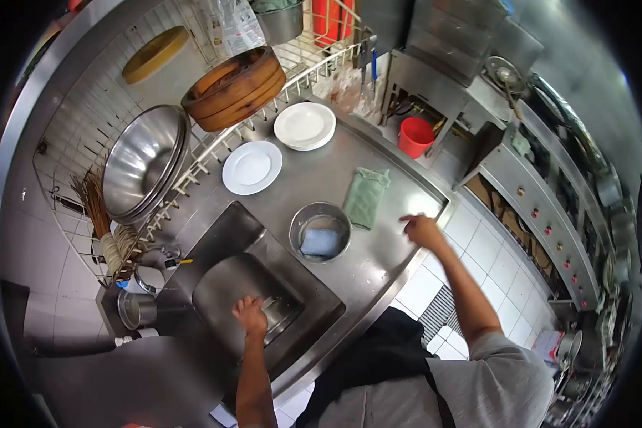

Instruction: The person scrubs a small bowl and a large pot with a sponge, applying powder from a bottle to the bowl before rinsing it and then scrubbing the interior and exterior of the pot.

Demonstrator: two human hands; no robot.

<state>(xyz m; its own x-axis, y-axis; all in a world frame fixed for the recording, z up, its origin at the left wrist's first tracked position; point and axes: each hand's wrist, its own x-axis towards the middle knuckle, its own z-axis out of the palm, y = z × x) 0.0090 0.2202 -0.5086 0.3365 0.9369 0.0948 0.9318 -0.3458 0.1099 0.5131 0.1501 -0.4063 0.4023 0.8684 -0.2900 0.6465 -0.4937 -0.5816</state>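
My left hand [251, 315] is low over the sink basin [225, 282], fingers apart. Its thumb side is right beside the rim of a round metal pan [284, 318] lying in the basin. My right hand [422, 231] hovers near the front right edge of the steel counter [378, 267], fingers loosely bent and apart, with nothing seen in it. A folded green cloth [367, 198] lies to its left. Between the cloth and the sink stands a round metal bowl [320, 208] with a light blue sponge or cloth [320, 242] in it.
White plates [305, 125] and another plate [252, 167] sit at the counter's back. A wire rack [214, 146] holds bamboo steamers [233, 89] and large steel bowls [141, 161]. Beyond the counter are a red bucket [415, 137] and a stove [531, 207].
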